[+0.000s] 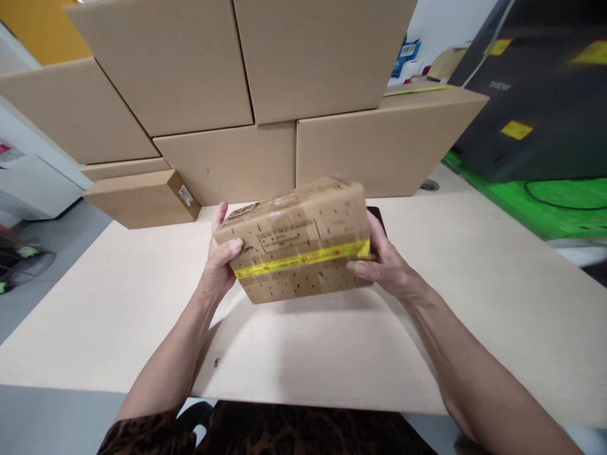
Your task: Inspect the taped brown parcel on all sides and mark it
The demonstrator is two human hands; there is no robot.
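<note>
Between my two hands is a brown cardboard box (298,272), tilted and held above the table, its right end higher than its left. Yellow tape with red print runs across its near face, which also has dark specks and a printed rectangle. My left hand (222,256) grips the left end, thumb on the near face. On the right end, my right hand (382,259) is closed with its thumb over the tape. The fingers behind the box are partly hidden. Part of a dark flat object (378,218) shows behind the box near my right hand.
Large cardboard boxes (227,161) are stacked along the back of the pale table (128,303). A smaller flat carton (137,199) lies at the back left. Right of the table stand a dark machine (545,95) and a bright green surface (564,205).
</note>
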